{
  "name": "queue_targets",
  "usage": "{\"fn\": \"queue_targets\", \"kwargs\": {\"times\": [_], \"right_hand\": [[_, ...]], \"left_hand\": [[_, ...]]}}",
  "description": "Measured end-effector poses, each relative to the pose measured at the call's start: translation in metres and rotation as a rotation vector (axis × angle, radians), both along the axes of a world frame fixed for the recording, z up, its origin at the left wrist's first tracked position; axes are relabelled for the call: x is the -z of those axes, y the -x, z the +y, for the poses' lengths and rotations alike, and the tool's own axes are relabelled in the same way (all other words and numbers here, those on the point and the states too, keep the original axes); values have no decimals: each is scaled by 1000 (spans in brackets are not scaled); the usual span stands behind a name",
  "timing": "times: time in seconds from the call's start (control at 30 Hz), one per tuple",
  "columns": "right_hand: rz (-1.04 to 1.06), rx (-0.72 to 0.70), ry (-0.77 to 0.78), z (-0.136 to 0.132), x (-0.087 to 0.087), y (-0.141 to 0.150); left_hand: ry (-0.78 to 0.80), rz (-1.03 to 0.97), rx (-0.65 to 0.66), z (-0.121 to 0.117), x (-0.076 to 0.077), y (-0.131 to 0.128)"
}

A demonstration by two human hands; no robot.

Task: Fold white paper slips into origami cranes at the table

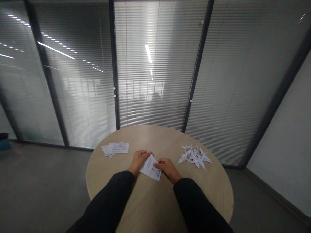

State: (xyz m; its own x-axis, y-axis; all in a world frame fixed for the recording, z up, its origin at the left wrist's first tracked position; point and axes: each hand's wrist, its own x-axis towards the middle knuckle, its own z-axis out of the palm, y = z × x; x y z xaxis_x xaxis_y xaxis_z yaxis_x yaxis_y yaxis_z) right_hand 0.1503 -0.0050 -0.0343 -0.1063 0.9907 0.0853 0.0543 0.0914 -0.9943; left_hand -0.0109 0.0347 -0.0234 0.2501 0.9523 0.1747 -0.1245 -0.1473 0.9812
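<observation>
the left hand (139, 160) is curving over the top corner of the folded paper (151, 168), the right hand (167, 168) is resting fingers on its side, whether either is pinching i cannot tell, and the paper's long axis is slanting toward the right hand.

**Head camera, looking forward and down across a table (149, 202)**

The view comes from the person's head at the near side of the round table and faces a glass wall (148, 81) with blinds. The left forearm (107, 197) and right forearm (194, 202) rise from the bottom edge, placing the camera close behind and above the left hand (139, 160) and right hand (168, 168). The table fills the lower middle of the frame, with its far rim just below mid-height, and the floor (41, 181) shows on both sides. The upper half looks out at the glass, whose dark frames (198, 64) lean outward toward the top corners under the wide view.
</observation>
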Motion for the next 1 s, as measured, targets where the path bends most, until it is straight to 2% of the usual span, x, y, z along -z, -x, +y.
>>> {"fn": "queue_targets", "kwargs": {"times": [0.33, 0.5, 0.67, 1.0], "right_hand": [[-50, -40, 1, -2, -4, 1], [-65, -56, -2, -2, -3, 2], [-74, -51, -7, -1, -2, 1], [-65, 10, 12, -5, -6, 1]], "left_hand": [[-7, -18, -85, -2, -5, -1], [11, 36, -127, -7, -10, 0], [-35, 105, -146, -3, -7, 0], [3, 136, -9, 2, 1, -1]]}}
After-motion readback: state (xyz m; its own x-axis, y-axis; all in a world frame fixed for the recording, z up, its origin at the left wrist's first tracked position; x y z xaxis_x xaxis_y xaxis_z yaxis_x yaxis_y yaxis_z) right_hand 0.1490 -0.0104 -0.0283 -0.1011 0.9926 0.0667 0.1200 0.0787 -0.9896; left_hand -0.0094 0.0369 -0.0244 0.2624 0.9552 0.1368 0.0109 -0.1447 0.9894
